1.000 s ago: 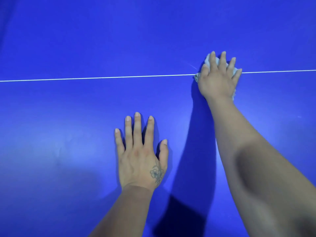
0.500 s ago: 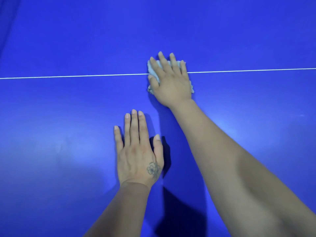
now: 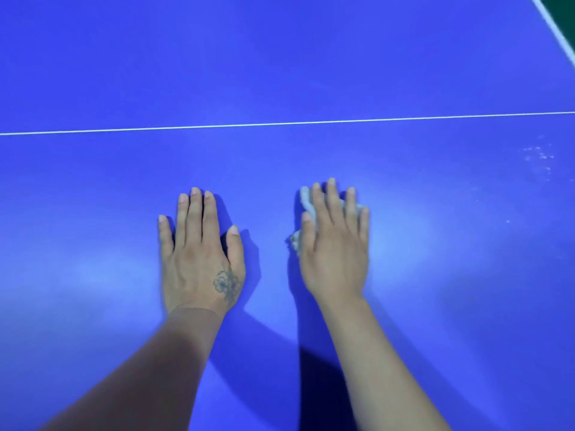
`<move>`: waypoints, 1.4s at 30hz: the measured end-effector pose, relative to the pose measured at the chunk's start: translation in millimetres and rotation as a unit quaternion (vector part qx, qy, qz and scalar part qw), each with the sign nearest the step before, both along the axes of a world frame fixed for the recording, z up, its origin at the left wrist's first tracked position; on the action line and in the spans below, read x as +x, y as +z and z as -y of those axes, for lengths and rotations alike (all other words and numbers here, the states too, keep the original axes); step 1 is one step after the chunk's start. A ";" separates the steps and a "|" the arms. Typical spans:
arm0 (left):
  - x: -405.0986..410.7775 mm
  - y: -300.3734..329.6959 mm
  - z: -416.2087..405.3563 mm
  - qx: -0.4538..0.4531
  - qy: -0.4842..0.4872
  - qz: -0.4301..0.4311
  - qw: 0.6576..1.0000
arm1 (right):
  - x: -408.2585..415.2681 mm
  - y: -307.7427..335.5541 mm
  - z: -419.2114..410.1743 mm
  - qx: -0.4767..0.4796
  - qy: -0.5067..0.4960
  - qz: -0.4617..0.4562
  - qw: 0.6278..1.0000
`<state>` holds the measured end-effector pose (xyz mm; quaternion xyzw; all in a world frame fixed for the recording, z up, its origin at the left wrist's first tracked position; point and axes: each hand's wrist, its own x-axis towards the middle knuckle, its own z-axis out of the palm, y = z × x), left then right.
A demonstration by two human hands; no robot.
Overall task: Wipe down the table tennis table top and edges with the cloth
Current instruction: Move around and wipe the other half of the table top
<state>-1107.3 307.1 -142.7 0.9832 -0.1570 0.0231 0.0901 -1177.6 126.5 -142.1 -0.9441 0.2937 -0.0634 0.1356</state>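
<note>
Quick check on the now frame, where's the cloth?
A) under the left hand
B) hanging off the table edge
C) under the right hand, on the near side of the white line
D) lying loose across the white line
C: the pale cloth pokes out from beneath the flat fingers of the right hand, well on the near side of the white line; the left hand lies bare on the blue table top.

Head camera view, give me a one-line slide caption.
Right hand presses a cloth flat on the blue table; left hand rests alongside.
</note>
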 end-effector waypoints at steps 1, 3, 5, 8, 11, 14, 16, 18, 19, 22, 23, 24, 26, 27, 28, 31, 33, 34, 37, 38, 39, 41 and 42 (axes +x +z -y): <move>0.2 0.1 0.0 0.005 0.000 0.000 1.000 | -0.5 1.3 12.1 0.023 -0.033 0.007 0.999; 0.6 0.7 0.3 0.014 -0.002 -0.001 1.000 | 7.0 3.3 39.3 0.057 -0.093 0.019 0.994; 0.9 1.6 0.5 0.018 -0.004 -0.005 1.000 | 22.8 5.1 67.9 0.074 -0.147 0.033 0.986; 0.9 2.2 0.4 0.025 -0.008 -0.004 1.000 | 60.3 9.1 105.2 0.097 -0.203 0.042 0.973; 2.2 2.0 0.0 0.034 -0.008 -0.007 0.999 | 101.9 8.9 131.0 0.073 -0.206 0.007 0.976; 3.4 2.8 0.6 0.038 -0.007 -0.012 0.999 | 139.6 6.0 146.8 0.021 -0.173 -0.023 0.984; 3.5 3.3 0.4 0.040 -0.008 -0.015 0.999 | 164.5 6.7 153.5 0.011 -0.142 -0.035 0.989; 3.2 3.3 0.1 0.048 -0.011 -0.021 0.999 | 189.0 9.3 158.9 0.013 -0.110 -0.049 0.993; 3.0 3.2 -0.1 0.052 -0.014 -0.023 0.998 | 200.8 10.4 160.7 0.013 -0.092 -0.055 0.994; 3.6 2.8 -0.6 0.055 -0.017 -0.025 0.998 | 232.0 12.9 161.0 0.008 -0.014 -0.070 0.997; 3.7 2.6 -0.4 0.055 -0.017 -0.026 0.998 | 241.0 14.4 159.6 0.006 0.022 -0.073 0.997; 3.7 2.5 -0.2 0.055 -0.016 -0.028 0.998 | 248.9 16.5 157.3 0.004 0.062 -0.075 0.995; 3.8 2.1 0.1 0.052 -0.016 -0.028 0.998 | 260.6 20.6 148.6 0.003 0.145 -0.082 0.986; 4.1 1.9 0.3 0.048 -0.015 -0.027 0.998 | 263.2 22.4 142.1 0.005 0.183 -0.087 0.979; 4.3 1.9 0.2 0.044 -0.015 -0.025 0.999 | 263.4 23.2 134.5 0.009 0.212 -0.090 0.973; 4.1 1.7 0.1 0.038 -0.015 -0.020 0.999 | 250.7 21.6 108.4 0.009 0.260 -0.078 0.962; 3.4 1.9 0.1 0.033 -0.014 -0.015 0.999 | 234.5 19.5 91.3 0.003 0.280 -0.064 0.958; 3.2 2.0 0.1 0.028 -0.013 -0.011 0.999 | 224.8 18.3 82.5 -0.002 0.290 -0.058 0.955; 2.8 2.1 0.5 0.012 -0.011 -0.001 1.000 | 188.3 12.8 58.3 -0.013 0.307 -0.040 0.951; 2.5 2.4 0.7 0.010 -0.011 0.003 1.000 | 173.2 10.6 51.3 -0.017 0.308 -0.035 0.951; 2.3 2.6 1.1 0.011 -0.011 0.005 1.000 | 156.8 8.4 44.5 -0.022 0.307 -0.028 0.951; 2.0 2.7 0.6 0.014 -0.013 0.008 1.000 | 123.6 5.1 31.4 -0.032 0.303 -0.015 0.952; 1.5 2.9 0.3 0.013 -0.014 0.009 1.000 | 108.1 3.8 25.4 -0.036 0.299 -0.009 0.953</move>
